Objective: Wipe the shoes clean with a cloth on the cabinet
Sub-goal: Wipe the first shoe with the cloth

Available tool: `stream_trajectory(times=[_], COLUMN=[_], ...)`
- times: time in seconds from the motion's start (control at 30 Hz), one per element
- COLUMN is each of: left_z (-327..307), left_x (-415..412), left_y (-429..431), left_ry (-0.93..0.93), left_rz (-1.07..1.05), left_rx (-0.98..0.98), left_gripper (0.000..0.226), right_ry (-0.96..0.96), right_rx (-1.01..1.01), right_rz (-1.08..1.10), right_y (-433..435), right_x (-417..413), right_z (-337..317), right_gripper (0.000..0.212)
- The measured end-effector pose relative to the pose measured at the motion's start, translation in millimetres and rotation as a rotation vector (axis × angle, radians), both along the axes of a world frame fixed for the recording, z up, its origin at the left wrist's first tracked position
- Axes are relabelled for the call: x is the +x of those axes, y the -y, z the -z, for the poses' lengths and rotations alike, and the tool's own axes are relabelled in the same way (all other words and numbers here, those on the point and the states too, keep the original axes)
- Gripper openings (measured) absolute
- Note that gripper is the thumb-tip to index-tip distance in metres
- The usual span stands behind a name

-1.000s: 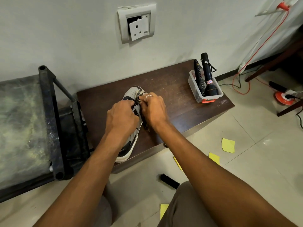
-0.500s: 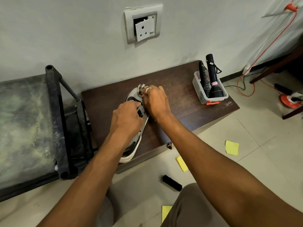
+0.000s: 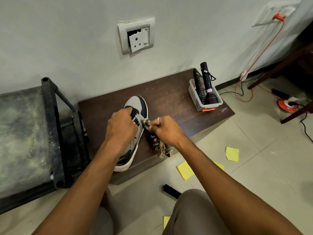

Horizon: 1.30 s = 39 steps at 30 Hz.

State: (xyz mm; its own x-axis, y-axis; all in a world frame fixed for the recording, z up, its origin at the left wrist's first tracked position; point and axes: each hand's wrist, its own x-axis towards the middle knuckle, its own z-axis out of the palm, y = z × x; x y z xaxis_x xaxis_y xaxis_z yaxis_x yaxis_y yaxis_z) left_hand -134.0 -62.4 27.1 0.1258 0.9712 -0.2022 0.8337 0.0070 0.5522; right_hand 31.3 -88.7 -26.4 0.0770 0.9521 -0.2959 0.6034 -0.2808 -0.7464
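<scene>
Mid-wipe, we reckon. Shoe [image 3: 136, 105] flat on cabinet [image 3: 169, 95], toe toward wall. Left hand [image 3: 121, 126] curled over laces, pinning it. Right hand [image 3: 166, 131] fisted round patterned cloth [image 3: 157, 145], cloth touching shoe's right side. Next, we'd guess: drag cloth along sidewall, left hand bracing.

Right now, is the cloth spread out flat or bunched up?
Bunched. The right hand grips the cloth in a wad against the side of the shoe, its loose tail trailing on the cabinet.
</scene>
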Motion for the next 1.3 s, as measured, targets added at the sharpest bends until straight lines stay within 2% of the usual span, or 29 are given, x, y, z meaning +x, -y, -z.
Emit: stream_trajectory(times=[0.1, 0.2, 0.33, 0.43, 0.53, 0.6, 0.67, 0.77, 0.9, 1.03, 1.17, 1.3], left_z=[1.5, 1.8, 3.1, 7.5, 6.7, 8.2, 10.8, 19.6, 29.8, 33.7, 34.9, 37.2], left_x=[-4.3, -7.4, -14.0, -19.9, -21.5, -20.8, -18.2, -16.7, -17.7, -20.9, -23.8, -20.2], left_y=[-4.2, -4.7, -9.7, -19.3, -20.1, -16.2, -12.4, -6.4, -9.0, -11.1, -11.1, -9.1], left_ry=[-0.01, -0.035, -0.032, -0.157, -0.269, -0.395, -0.479, -0.442, -0.373, -0.337, -0.352, -0.383], left_rz=[0.121, 0.334, 0.526, 0.626, 0.583, 0.445, 0.224, 0.012, 0.01, 0.079, 0.137, 0.124], left_rx=[-0.022, -0.043, -0.029, 0.079, 0.21, 0.299, 0.291, 0.217, 0.233, 0.237, 0.208, 0.248], left_gripper=[0.036, 0.051, 0.056, 0.05, 0.052, 0.06, 0.073, 0.08, 0.086, 0.063, 0.06, 0.061], right_ry=[-0.105, -0.14, -0.082, -0.033, -0.003, 0.021, 0.052, 0.062, 0.081, 0.138, 0.213, 0.268], right_rx=[0.118, 0.222, 0.228, 0.183, 0.14, 0.142, 0.141, 0.147, 0.165, 0.16, 0.024, -0.057], right_rz=[0.218, 0.38, 0.447, 0.401, 0.291, 0.238, 0.224, 0.227, 0.209, 0.166, -0.077, -0.184], right_y=[18.1, 19.7, 22.6, 24.2, 25.1, 26.7, 29.4, 35.0, 49.1, 41.6, 2.3, -18.8], right_x=[10.1, 17.6, 34.4, 44.9, 43.9, 39.5, 35.0, 31.8, 28.0, 30.3, 45.9, 47.4], right_z=[1.2, -4.7, -12.7, -6.3, 2.4, 7.8, 11.2, 13.6, 14.2, 12.7, -0.5, -9.4], right_gripper=[0.021, 0.03, 0.037, 0.038, 0.039, 0.039, 0.04, 0.039, 0.037, 0.035, 0.028, 0.022])
